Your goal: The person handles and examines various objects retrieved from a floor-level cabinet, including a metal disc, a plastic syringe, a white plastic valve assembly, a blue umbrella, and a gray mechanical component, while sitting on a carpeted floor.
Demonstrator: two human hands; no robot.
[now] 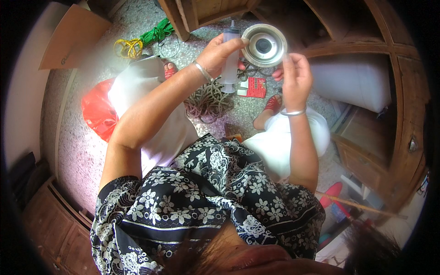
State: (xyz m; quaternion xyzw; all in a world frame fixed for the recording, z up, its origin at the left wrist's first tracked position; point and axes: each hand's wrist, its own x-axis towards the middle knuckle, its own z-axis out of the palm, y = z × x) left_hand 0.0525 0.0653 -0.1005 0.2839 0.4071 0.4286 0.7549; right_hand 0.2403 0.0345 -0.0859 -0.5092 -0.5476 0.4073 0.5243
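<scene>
In the head view, my left hand (220, 51) holds a large clear plastic syringe (229, 67), its nozzle pointing up and away from me. The thumb of that hand also presses on the left rim of a round metal fitting (264, 45), which looks like a sink strainer or a lid and has a dark round centre. My right hand (294, 74) pinches the lower right rim of the same metal piece between thumb and fingers. Below the hands, a tangled rope (208, 101) lies on the speckled floor beside a red printed carton (253, 88).
Green cord (158, 32) and yellow rope (128, 48) lie at the upper left, near a cardboard sheet (74, 37). A red plastic bag (99, 109) sits by my left leg. Wooden furniture (392, 48) stands ahead and to the right, with a drawer (364, 161) low down.
</scene>
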